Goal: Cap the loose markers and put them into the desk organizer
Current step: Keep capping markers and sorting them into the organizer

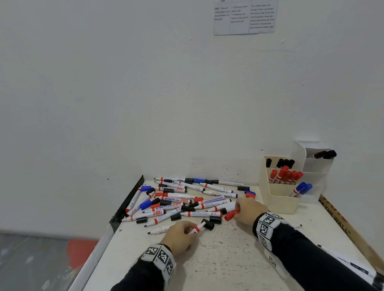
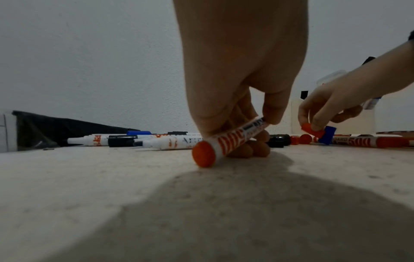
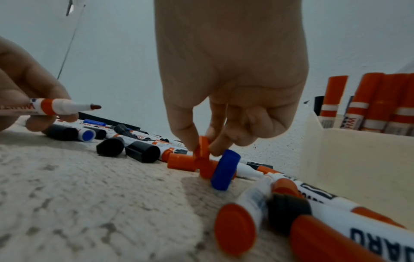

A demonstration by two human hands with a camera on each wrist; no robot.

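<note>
My left hand grips an uncapped red marker low over the white table, its tip pointing right; the same marker shows its red end cap in the left wrist view, and its bare tip shows in the right wrist view. To the right, my right hand pinches a loose red cap that still touches the table, beside a blue cap. A pile of loose markers and caps lies behind both hands. The cream desk organizer at the right holds capped red, black and blue markers.
A white organizer stands behind the cream one against the wall. Two black caps lie between my hands. The table's left edge has a dark strip. A wooden strip and a stray marker lie at the right.
</note>
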